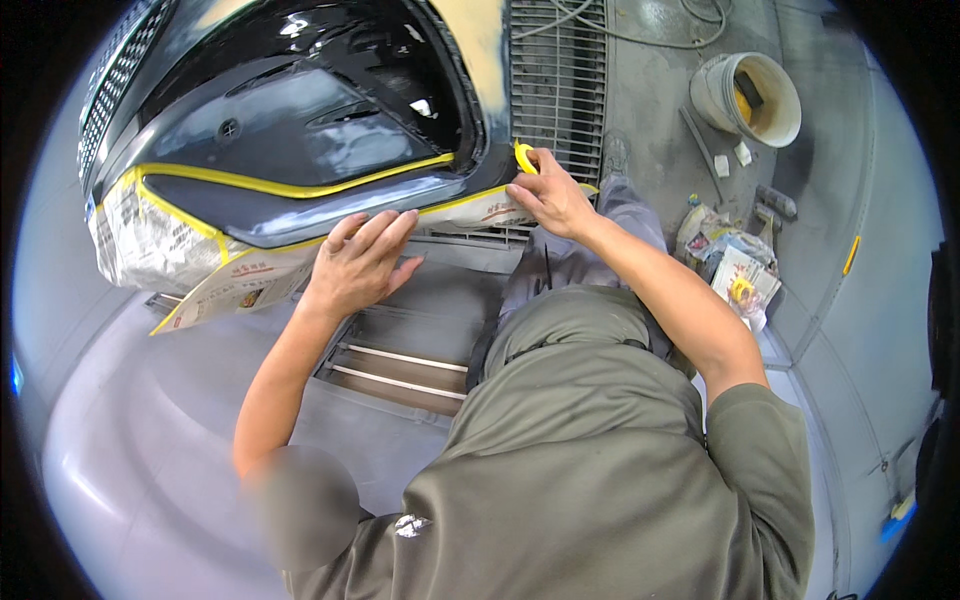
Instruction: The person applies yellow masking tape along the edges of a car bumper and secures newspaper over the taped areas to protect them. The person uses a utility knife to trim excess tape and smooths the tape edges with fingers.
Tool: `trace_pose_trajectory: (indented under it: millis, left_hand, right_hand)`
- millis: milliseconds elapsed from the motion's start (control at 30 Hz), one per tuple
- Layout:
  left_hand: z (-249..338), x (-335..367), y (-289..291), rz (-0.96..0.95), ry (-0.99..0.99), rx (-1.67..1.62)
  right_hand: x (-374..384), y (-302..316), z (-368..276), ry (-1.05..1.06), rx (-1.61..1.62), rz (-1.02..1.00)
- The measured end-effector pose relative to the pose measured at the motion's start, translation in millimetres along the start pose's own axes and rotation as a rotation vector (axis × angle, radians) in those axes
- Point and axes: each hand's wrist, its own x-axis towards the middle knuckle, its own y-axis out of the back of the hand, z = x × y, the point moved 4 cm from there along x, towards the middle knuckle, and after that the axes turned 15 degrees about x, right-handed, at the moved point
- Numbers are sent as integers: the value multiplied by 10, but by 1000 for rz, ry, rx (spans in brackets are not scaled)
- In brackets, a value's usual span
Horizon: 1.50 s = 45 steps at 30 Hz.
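A dark car bumper (290,110) with primed patches lies at the upper left, partly masked. Yellow masking tape (300,190) runs along its curves, and newspaper (240,283) hangs from its near edge. My left hand (362,262) rests on that taped edge with its fingers stretched out, holding nothing. In my right hand (553,196) is a roll of yellow masking tape (525,158), gripped at the bumper's right end. The right thumb and fingers are close to the end of the paper strip (480,208). The underside of the right hand's grip is hidden.
A floor grate (558,90) runs behind the bumper's right end, with a hose (660,42) beyond. A dirty white bucket (717,90) stands at the upper right. Crumpled paper and plastic (715,235) lie below it. A grey body panel (150,450) fills the lower left.
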Motion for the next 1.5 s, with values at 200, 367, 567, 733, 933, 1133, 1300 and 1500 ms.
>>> trace_pose_trajectory:
  millis: [200,367,567,733,933,1133,1300,1500]
  left_hand:
    - [271,428,-75,-138,-85,-63]
    - [499,759,-124,-207,-93,-113]
    - [754,999,-249,-292,-68,-88]
    - [973,1034,-445,-338,-114,42]
    - [1246,989,-521,-333,-80,168]
    - [1347,1069,-485,-520,56,19]
    - [1192,1334,-370,-515,266,-283]
    - [1064,1601,-465,-573,586,-529]
  right_hand:
    - [-62,57,349,-91,7,-27]
    - [10,75,492,-170,24,-37]
    - [121,135,613,-175,24,-68]
    - [116,281,634,-112,-16,-35]
    - [197,453,488,125,-6,52]
    - [360,496,314,279,7,37]
    - [376,516,172,339,76,-103]
    - [201,679,158,344,-4,-203]
